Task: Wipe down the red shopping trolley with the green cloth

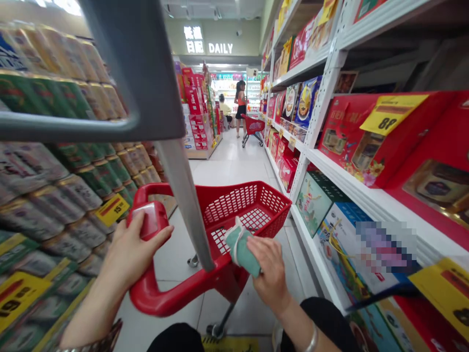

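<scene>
My left hand (134, 244) grips the handle of a red plastic shopping cart (198, 274), near its grey-topped end piece. The cart's basket has perforated walls and a grid bottom. In my right hand (271, 269) is a rolled green cloth bundle (242, 247) tied with a white band. That hand is closed around the bundle's near end, beside the basket's near right edge. A silver pole (186, 205) slants down in front of the cart and hides part of it.
A large grey frame (154, 68) blocks the upper left. Stacked drink cans (80, 215) line the left side. White shelves (330, 176) with boxed goods (366, 132) run along the right. Down the aisle, a person (241, 105) stands by another red cart (253, 125).
</scene>
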Motion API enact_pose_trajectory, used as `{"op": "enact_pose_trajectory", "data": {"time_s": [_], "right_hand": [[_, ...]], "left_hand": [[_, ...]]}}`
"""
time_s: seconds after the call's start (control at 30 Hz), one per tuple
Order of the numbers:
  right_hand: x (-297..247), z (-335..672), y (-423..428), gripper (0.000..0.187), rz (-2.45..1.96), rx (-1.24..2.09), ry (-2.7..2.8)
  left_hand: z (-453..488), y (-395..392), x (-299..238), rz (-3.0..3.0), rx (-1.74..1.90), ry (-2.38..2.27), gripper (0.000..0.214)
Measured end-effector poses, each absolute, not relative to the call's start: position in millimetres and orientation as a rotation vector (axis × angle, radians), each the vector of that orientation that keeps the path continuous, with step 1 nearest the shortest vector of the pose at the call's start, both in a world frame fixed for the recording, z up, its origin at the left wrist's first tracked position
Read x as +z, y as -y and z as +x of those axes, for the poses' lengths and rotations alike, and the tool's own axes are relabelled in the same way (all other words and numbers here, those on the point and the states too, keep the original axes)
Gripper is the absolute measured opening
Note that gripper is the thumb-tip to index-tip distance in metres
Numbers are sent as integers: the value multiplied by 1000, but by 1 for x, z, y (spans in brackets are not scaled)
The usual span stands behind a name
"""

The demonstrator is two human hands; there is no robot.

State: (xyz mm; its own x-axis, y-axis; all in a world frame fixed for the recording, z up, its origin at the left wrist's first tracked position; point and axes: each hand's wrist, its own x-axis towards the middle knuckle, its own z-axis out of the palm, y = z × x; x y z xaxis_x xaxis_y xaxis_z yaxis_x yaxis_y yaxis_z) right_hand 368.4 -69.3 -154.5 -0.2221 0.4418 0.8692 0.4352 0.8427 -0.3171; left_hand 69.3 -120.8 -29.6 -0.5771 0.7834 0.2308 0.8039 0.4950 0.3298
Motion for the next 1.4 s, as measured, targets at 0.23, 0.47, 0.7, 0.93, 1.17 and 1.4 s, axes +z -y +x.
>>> {"op": "enact_pose_trajectory", "data": {"time_s": [0.23,0.47,0.7,0.93,1.17,1.4], "right_hand": [[-169,365,63,59,-715,-76,1805],[-159,383,25,53,-846,-44,1949],[-150,370,21,45,-959,-26,2060],[-154,353,46,48,-817,-94,1996],[-133,303,91,56,-552,-152,1983],[-153,305,57,49,-727,-177,2020]], "left_hand": [[89,123,-15,-1358,-849,2758,100],[113,151,-23,-1328,-1230,2202,67],[178,169,-44,-1608,-769,2055,51],[151,158,-60,-1543,-570,1763,44],[123,159,-59,-1606,-677,1686,39],[92,155,-55,-1663,-723,1711,44]]}}
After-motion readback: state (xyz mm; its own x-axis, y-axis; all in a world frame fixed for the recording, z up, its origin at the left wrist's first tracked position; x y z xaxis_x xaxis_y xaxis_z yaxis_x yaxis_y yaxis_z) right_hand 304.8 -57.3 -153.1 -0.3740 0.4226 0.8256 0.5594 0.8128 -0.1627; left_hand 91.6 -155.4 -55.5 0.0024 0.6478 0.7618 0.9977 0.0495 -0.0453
